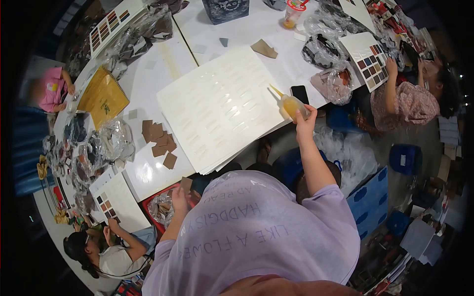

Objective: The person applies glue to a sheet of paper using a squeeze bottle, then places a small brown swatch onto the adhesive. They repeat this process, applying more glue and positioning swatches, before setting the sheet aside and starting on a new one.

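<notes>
My right hand (306,122) is closed around a squeeze glue bottle (292,107) with amber liquid inside and a long yellow nozzle pointing up and left. The bottle is over the right edge of a stack of large white sheets (180,106). Rows of short, shiny glue strips cover the top sheet. At the near table edge, my left hand (180,199) pinches a small brown swatch (186,184). Just beyond it, several similar brown swatches (159,139) lie in a loose pile left of the sheets.
A black phone (299,93) lies beside the sheets. A drink cup (294,14) and dark box (226,10) stand at the far side. Plastic bags of material (116,139) crowd the left. People work with swatch cards (366,61) on both sides. A red bin (146,203) is beside my left hand.
</notes>
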Motion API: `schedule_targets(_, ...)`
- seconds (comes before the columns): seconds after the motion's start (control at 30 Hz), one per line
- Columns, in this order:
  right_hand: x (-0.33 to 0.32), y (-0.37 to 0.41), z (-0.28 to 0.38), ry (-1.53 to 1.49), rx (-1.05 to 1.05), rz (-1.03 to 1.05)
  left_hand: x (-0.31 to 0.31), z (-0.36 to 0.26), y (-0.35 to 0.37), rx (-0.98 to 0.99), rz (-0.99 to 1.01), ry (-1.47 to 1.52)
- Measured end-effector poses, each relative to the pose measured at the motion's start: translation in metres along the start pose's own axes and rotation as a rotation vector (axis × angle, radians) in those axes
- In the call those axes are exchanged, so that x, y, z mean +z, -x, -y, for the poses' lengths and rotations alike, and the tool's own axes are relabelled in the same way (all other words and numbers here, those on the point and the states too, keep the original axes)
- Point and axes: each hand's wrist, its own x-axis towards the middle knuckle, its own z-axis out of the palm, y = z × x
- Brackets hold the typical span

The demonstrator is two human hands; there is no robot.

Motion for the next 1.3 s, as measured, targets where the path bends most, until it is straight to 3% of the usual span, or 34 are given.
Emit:
schedule_targets(0.1,-0.025,-0.020,-0.049,0.525,-0.411,-0.053,0.008,-0.021,0.009,-0.021,-0.040,-0.009)
schedule_targets(0.2,-0.031,-0.014,-0.059,0.444,-0.342,0.079,0.007,-0.036,0.010,0.020,-0.068,0.074)
schedule_targets(0.3,-0.019,0.010,-0.013,0.090,-0.005,0.135,0.018,-0.082,0.019,0.090,-0.125,0.121)
schedule_targets(0.4,-0.033,0.003,-0.019,0.137,-0.059,-0.003,0.019,-0.105,0.013,0.209,-0.162,0.152)
schedule_targets(0.5,-0.054,-0.007,-0.058,0.511,-0.381,0.025,0.029,-0.125,0.001,0.280,-0.262,0.088)
schedule_targets(0.6,-0.042,0.015,-0.032,0.272,-0.146,0.159,0.042,-0.149,0.007,0.305,-0.098,0.153)
schedule_targets(0.7,-0.043,0.027,0.006,-0.015,0.066,0.052,0.058,-0.166,0.011,0.326,0.017,0.174)
schedule_targets(0.87,-0.084,0.013,-0.052,0.469,-0.271,0.031,0.078,-0.165,0.011,0.344,0.168,0.124)
schedule_targets(0.97,-0.075,0.030,-0.037,0.347,-0.153,0.102,0.084,-0.160,0.009,0.300,0.214,0.054)
schedule_targets(1.03,-0.061,0.048,0.005,0.094,0.121,0.130,0.088,-0.162,0.008,0.266,0.218,-0.004)
schedule_targets(1.13,-0.079,0.033,-0.018,0.141,-0.053,0.001,0.092,-0.167,0.008,0.253,0.209,-0.046)
schedule_targets(1.23,-0.097,0.026,-0.044,0.474,-0.260,0.030,0.104,-0.175,0.014,0.275,0.160,0.002)
schedule_targets(1.3,-0.095,0.034,-0.048,0.419,-0.201,0.113,0.112,-0.184,0.020,0.309,0.111,0.040)
